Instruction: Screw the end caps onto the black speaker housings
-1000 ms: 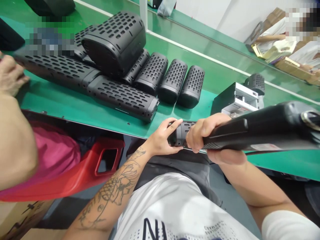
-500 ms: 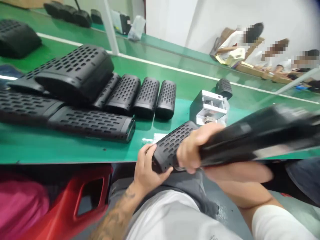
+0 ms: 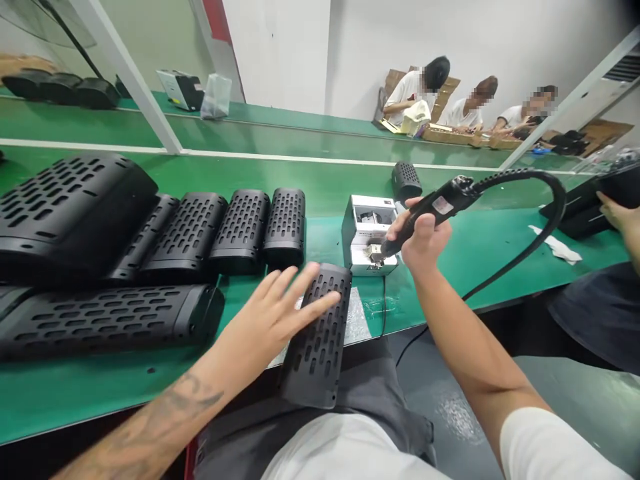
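My left hand (image 3: 283, 303) lies with spread fingers on the upper part of a black slotted housing (image 3: 317, 353), which juts over the table's front edge above my lap. An electric screwdriver (image 3: 433, 210) with a thick black cable is gripped in my right hand (image 3: 425, 243). Its tip points down and left at the metal outlet on the front of a small white-and-grey screw feeder (image 3: 373, 223); whether tip and outlet touch I cannot tell. Beneath the housing, a bubble-wrap sheet (image 3: 357, 320) partly shows on the green table.
Several more slotted housings (image 3: 285, 223) stand and lie at the left on the green table (image 3: 320, 247). Another housing (image 3: 407, 179) is behind the feeder. A co-worker's hand (image 3: 620, 217) touches a black part at right. White tissue (image 3: 557, 247) lies nearby. People sit at the far bench.
My right hand has swung the screwdriver from a blurred, near position out to the screw feeder. The housing now sits more upright in view, and my left hand has opened across its top.
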`<state>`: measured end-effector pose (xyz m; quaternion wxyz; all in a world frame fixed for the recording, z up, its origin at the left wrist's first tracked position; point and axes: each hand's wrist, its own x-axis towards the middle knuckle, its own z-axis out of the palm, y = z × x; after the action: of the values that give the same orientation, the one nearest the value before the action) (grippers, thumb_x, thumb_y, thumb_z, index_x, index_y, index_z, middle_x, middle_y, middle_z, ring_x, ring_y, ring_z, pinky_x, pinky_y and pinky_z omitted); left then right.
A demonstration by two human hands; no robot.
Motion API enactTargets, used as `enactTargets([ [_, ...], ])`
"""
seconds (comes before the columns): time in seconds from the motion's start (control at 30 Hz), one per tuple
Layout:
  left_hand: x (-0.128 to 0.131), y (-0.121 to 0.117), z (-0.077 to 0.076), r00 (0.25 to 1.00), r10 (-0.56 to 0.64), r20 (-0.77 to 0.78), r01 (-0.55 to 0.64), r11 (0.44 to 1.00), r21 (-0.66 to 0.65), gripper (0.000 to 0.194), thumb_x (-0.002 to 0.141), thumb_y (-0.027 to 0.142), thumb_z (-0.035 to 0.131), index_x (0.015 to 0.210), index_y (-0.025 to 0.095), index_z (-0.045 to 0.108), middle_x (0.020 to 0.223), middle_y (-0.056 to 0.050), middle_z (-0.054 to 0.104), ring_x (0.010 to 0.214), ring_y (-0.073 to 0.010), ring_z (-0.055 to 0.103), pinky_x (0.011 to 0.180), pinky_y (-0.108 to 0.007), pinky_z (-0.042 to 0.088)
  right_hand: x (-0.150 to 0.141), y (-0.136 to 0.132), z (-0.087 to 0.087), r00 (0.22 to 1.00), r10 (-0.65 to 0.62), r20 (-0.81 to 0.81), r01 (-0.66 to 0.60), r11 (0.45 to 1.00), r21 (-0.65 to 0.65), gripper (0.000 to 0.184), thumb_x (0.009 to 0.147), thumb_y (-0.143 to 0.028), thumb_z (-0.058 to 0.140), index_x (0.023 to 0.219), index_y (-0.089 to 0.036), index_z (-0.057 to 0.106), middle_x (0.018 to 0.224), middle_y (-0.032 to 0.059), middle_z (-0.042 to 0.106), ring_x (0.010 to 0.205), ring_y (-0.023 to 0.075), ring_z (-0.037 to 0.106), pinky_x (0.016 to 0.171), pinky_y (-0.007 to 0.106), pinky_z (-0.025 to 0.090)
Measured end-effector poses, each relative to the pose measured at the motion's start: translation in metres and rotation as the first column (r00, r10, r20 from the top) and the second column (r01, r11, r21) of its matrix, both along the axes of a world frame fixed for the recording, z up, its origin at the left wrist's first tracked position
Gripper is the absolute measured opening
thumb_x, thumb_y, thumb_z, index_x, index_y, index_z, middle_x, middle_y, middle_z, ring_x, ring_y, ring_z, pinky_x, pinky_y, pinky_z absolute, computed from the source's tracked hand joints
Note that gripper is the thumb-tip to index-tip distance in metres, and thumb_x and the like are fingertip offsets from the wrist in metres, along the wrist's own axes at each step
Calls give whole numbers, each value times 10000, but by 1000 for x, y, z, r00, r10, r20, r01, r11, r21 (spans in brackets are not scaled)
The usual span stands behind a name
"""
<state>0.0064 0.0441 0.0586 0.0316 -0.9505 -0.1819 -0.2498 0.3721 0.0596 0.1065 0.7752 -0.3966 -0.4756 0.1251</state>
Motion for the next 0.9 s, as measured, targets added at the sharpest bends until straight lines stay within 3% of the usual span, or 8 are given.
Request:
enactTargets([
  [0.07, 24, 19, 11, 968, -230, -104, 227, 973, -38, 1089, 907, -110, 725, 1772, 550, 680, 1972, 39, 599, 1773, -340, 668, 1530, -640, 500, 0, -3, -2, 1000, 11, -14, -11, 1000, -9, 724, 939, -974, 879, 1097, -277, 761, 628, -78, 681, 458, 153, 640, 493, 301, 538],
  [0.13, 43, 29, 16, 905, -403, -138, 388, 913, -124, 976, 873, -125, 770, 1594, 533, 772, 1916, 117, 655, 1794, -263, 647, 1560, -554, 478, 1, -5, -1, 999, 14, -40, -14, 1000, -6, 709, 957, -960, 870, 1114, -278, 761, 635, -77, 683, 471, 150, 644, 498, 297, 541],
  [0.27, 47, 34, 21, 834, -490, -252, 448, 870, -208, 910, 761, -66, 847, 1552, 371, 744, 1814, -34, 763, 1766, -328, 678, 1586, -561, 415, 8, -11, 4, 992, 5, -129, -4, 1000, 10, 712, 929, -950, 901, 1116, -279, 751, 647, -84, 682, 469, 145, 628, 498, 299, 561],
  [0.4, 29, 19, 20, 902, -258, -345, 198, 960, -200, 804, 748, 240, 969, 1514, 218, 728, 1509, -195, 853, 1483, -482, 818, 1466, -676, 516, 19, -22, 9, 961, -25, -274, 26, 1000, -1, 752, 930, -999, 847, 1128, -282, 740, 634, -96, 653, 458, 148, 605, 467, 298, 554],
  [0.47, 23, 5, 14, 950, -72, -304, 21, 986, -166, 722, 794, 354, 975, 1457, 207, 729, 1378, -195, 853, 1256, -464, 862, 1251, -653, 667, 25, -27, 11, 940, -24, -339, 20, 1000, -17, 710, 967, -974, 820, 1134, -289, 739, 649, -100, 645, 469, 144, 608, 477, 296, 572],
  [0.57, 24, -15, 2, 967, 119, -224, -148, 982, -115, 710, 847, 387, 968, 1478, 195, 706, 1334, -203, 839, 1124, -446, 860, 994, -585, 725, 27, -31, 11, 928, -37, -370, 36, 999, -11, 667, 993, -955, 803, 1130, -306, 736, 658, -106, 621, 477, 139, 610, 485, 288, 580],
  [0.73, 28, -27, -10, 954, 236, -184, -254, 964, -83, 782, 969, 522, 954, 1617, 197, 660, 1394, -207, 839, 1122, -448, 867, 976, -583, 717, 19, -30, 6, 944, -38, -329, 58, 997, 53, 709, 928, -970, 884, 1120, -300, 750, 658, -103, 646, 461, 152, 628, 465, 306, 576],
  [0.9, -12, -20, -13, 973, 231, 0, -229, 965, -131, 637, 1167, 593, 743, 1710, 280, 632, 1563, -162, 835, 1307, -429, 864, 1070, -568, 730, 16, -31, 0, 945, -52, -322, 76, 995, 63, 737, 959, -1004, 829, 1132, -293, 743, 659, -107, 646, 449, 148, 620, 459, 301, 578],
])
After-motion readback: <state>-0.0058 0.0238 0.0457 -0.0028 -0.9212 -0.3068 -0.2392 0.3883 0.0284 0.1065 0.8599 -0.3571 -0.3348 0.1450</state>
